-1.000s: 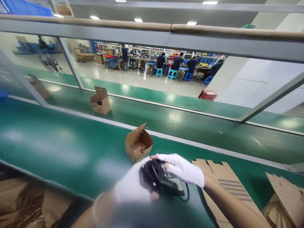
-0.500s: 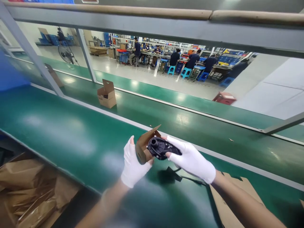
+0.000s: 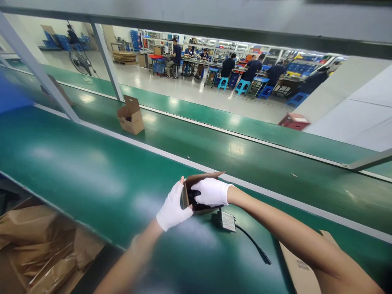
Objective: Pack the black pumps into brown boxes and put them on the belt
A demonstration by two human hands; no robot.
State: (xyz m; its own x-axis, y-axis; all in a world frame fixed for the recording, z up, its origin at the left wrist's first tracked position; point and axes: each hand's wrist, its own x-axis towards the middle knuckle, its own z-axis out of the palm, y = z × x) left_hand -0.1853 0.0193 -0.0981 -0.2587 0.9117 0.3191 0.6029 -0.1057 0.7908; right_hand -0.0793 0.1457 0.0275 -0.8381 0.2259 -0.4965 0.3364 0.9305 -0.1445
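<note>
A small open cardboard box [image 3: 203, 176] sits on the green work surface with its flap raised. My left hand [image 3: 172, 209], in a white fingerless glove, grips the box's left side, thumb at the near edge. My gloved right hand [image 3: 212, 192] reaches inside the box, its fingers on a black pump [image 3: 192, 197]. Most of the pump is hidden by the box and that hand. Just outside the near wall hangs or lies a small adapter block [image 3: 228, 221] with a pale label. A black cable [image 3: 252, 243] trails from it to the right.
Another open box [image 3: 131, 120] stands on the belt beyond the white rail [image 3: 153, 152]. Flat cardboard [image 3: 298, 263] lies at lower right, under my right forearm. Brown paper [image 3: 39, 249] fills a container at lower left. A metal frame crosses overhead; people sit at far benches.
My right hand has lowered the pump into the box and now reaches in after it. The box has tipped and shifted slightly right, with my left hand still on it. The adapter's label now shows.
</note>
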